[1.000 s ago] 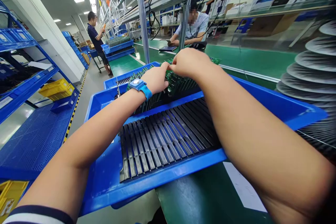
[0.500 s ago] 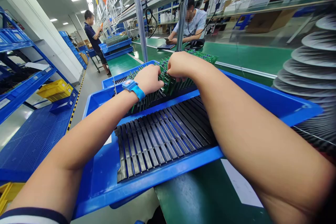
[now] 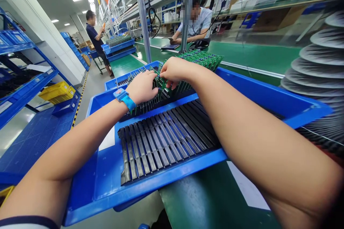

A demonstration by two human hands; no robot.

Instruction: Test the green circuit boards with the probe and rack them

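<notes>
Green circuit boards [image 3: 200, 57] stand on edge in a row in a black slotted rack at the far side of a blue tray [image 3: 161, 180]. My right hand [image 3: 176, 71] reaches over the row, fingers pinched on the upper edge of a circuit board [image 3: 163, 84]. Just left of it, my left hand [image 3: 142, 87], with a blue watch [image 3: 125, 98] on its wrist, rests against the boards, thumb apart from the fingers. Its fingertips are partly hidden among them. Nearer me in the tray lies a black slotted rack [image 3: 161, 141] with no boards in it.
A metal post [image 3: 142, 18] and overhead rails rise behind the tray. Stacked pale discs [image 3: 319, 64] stand at the right. One person [image 3: 200, 25] sits across the green bench [image 3: 249, 55]; another [image 3: 94, 37] stands at the far left. Blue shelving [image 3: 34, 50] lines the left side.
Both hands have shifted left along the row. The left hand has moved away from the right and its fingers have loosened. More boards show behind the right hand.
</notes>
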